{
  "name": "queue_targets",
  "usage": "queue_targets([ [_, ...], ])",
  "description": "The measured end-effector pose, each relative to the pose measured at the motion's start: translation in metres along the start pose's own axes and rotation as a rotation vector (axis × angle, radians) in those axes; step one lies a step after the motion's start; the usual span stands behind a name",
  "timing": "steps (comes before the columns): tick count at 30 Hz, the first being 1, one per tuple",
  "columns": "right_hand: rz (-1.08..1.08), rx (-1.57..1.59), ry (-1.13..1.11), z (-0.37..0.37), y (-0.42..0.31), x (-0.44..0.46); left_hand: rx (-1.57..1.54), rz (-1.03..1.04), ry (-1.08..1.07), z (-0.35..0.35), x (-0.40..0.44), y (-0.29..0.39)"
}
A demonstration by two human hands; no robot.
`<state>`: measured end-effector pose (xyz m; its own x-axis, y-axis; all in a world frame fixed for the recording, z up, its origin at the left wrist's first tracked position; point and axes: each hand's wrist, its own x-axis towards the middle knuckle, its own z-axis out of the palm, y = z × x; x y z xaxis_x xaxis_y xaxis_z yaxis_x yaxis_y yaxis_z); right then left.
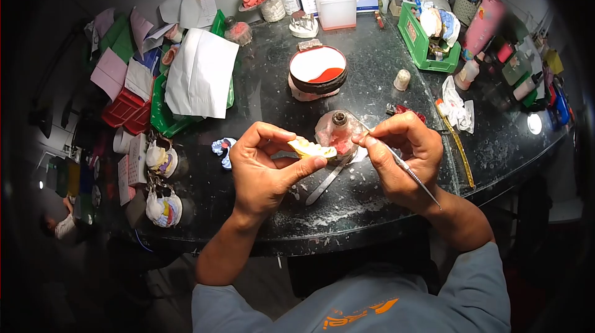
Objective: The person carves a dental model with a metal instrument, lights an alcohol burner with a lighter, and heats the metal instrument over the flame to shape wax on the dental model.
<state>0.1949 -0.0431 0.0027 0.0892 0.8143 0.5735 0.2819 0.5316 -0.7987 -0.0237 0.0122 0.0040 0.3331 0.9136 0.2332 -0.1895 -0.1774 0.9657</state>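
My left hand [263,159] pinches a small yellowish dental model [310,148] with tooth shapes between thumb and fingers, held above the bench. My right hand [406,159] grips a thin metal dental carver [404,166] like a pen. Its upper end points up and left; the other end slopes down toward the wrist. The carver and the model are apart. Just behind the model stands a glass spirit burner [339,120] with a dark metal top; no flame is visible. Below it, a metal spatula [323,185] lies on the bench.
A round tin with red wax [327,75] stands farther back. Articulated plaster models [164,209] stand at left, near green and red trays under papers [201,73]. A green tray [427,39] holds more models at back right. A yellow strip [458,147] and crumpled tissue [457,107] lie right.
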Motion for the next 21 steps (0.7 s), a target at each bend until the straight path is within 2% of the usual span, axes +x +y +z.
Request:
queue_targets([
  [2, -0.026, 0.027, 0.113, 0.0054, 0.0016, 0.0011, -0.002, 0.004, -0.001, 0.0004, -0.0002, -0.0005],
  [5, -0.015, 0.052, 0.138, 0.0056, 0.0021, 0.0017, -0.004, 0.007, -0.001, 0.0004, -0.0003, -0.0002],
  [14, 0.015, -0.011, 0.130, 0.0053, -0.0022, 0.0055, -0.010, -0.016, 0.002, 0.0005, 0.0002, 0.0000],
  [21, 0.088, 0.133, 0.085, 0.0052, -0.0041, 0.0055, -0.013, -0.032, -0.020, -0.0019, -0.0001, 0.0018],
])
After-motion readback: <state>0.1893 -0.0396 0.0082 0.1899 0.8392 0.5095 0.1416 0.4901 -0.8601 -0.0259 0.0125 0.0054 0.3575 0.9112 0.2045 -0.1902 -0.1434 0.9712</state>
